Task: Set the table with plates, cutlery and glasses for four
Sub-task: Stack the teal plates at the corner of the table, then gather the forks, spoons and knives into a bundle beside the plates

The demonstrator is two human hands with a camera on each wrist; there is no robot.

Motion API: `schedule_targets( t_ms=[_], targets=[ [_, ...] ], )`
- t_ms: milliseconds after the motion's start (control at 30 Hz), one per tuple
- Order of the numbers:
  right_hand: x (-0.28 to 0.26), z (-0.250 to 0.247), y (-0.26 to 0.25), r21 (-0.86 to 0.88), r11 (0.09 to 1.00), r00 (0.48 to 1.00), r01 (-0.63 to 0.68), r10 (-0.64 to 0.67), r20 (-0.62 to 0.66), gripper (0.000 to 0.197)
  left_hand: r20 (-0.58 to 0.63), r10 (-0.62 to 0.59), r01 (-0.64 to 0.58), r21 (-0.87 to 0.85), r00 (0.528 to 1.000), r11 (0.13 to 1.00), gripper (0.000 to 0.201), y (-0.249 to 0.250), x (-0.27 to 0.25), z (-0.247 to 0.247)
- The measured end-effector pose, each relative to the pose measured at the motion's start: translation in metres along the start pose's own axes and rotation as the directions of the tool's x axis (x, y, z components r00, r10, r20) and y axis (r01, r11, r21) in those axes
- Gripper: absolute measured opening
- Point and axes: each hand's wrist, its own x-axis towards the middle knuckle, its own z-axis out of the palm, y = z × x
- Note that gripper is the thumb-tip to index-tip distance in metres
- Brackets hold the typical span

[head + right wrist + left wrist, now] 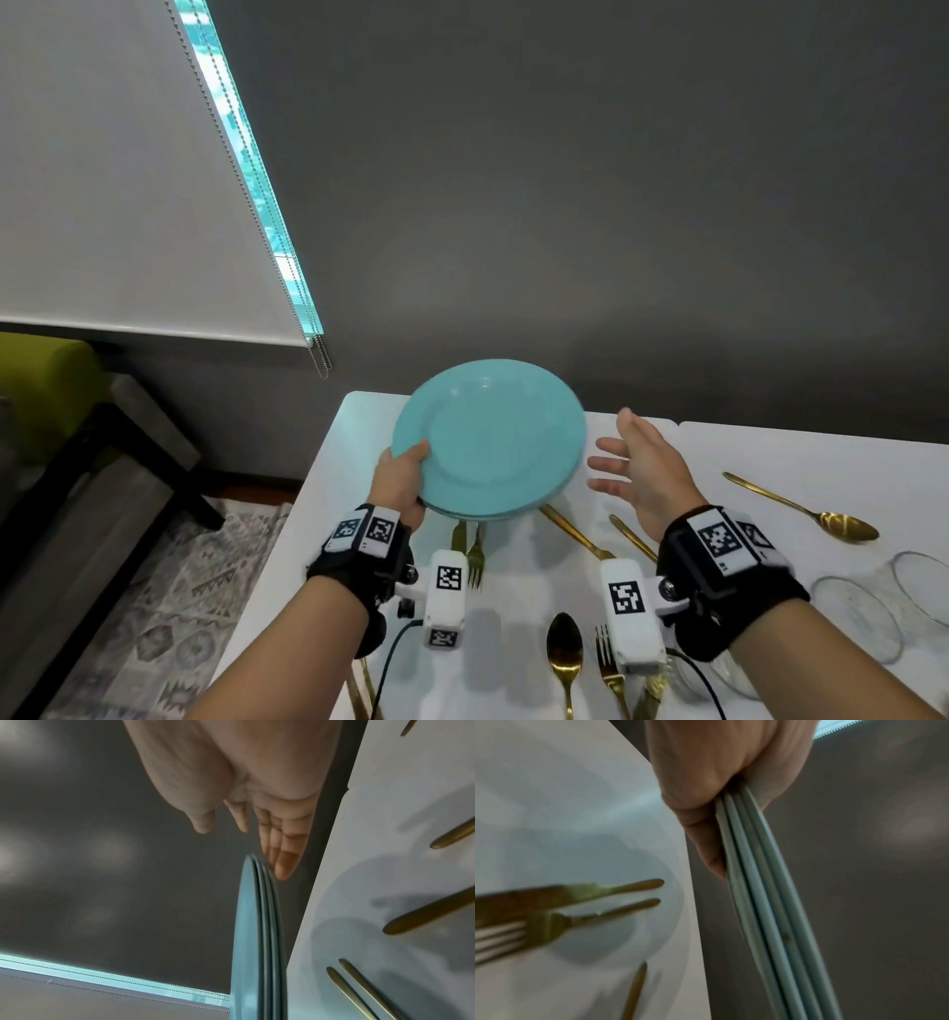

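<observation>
A stack of turquoise plates point(488, 437) hangs above the white table point(770, 462), tilted. My left hand point(405, 478) grips its left rim, thumb on top and fingers beneath; the left wrist view shows several plate edges point(765, 902) pinched there. My right hand point(637, 462) is open with fingers spread, just right of the stack and apart from it; in the right wrist view its fingertips point(282, 868) are close to the plate rims point(259, 943). Gold cutlery lies on the table: a fork point(475, 557), spoons point(565, 647) point(842, 524), another fork point(611, 663).
Clear glass bowls or glasses point(857, 611) stand at the table's right near edge. A dark grey wall is behind the table. To the left are a roller blind point(128, 205), a green seat point(41, 380) and a patterned rug point(169, 591) on the floor.
</observation>
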Motion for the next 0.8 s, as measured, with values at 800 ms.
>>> schedule_targets(
  t_ms=[800],
  targets=[
    [0.014,-0.034,0.052,-0.114,0.971,0.97,-0.212,0.196,-0.143,0.039,-0.565,-0.035,0.17,0.187,0.824,0.968,0.059,-0.034,0.065,-0.071]
  ],
)
